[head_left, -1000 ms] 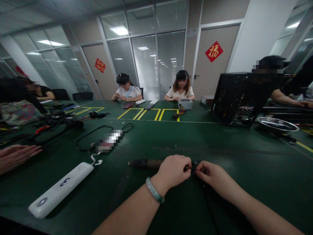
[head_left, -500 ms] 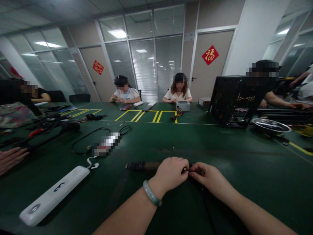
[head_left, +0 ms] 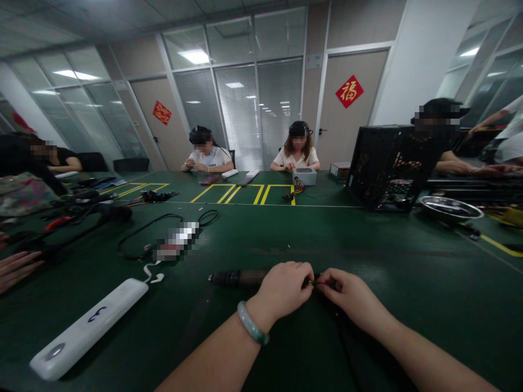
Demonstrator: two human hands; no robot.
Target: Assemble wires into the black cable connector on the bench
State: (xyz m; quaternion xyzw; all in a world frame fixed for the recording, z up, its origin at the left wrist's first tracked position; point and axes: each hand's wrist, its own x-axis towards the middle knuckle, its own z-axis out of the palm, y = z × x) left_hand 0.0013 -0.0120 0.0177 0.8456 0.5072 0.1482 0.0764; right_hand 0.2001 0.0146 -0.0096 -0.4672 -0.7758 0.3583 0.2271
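On the green table lies a dark, cylindrical electric screwdriver, its narrow metal tip pointing left. My left hand, wearing a pale green bangle, rests against its rear part and hides it. The fingers of that hand are closed around a small dark piece with a yellow ring at the fingertips. Opposite it, my right hand pinches the thin dark end of something joined to or touching that piece; the exact contact is hidden. A black cord runs from below my right hand toward the table's near edge.
A white power bank marked 3 lies at left, near a blurred-out device with a black cable. Behind stand a black computer case, a grey power supply and a round dish. Another person's hand is at far left.
Both of my hands stay together in nearly the same pose. The view has shifted slightly, and the person behind the computer case has moved their head and arm.
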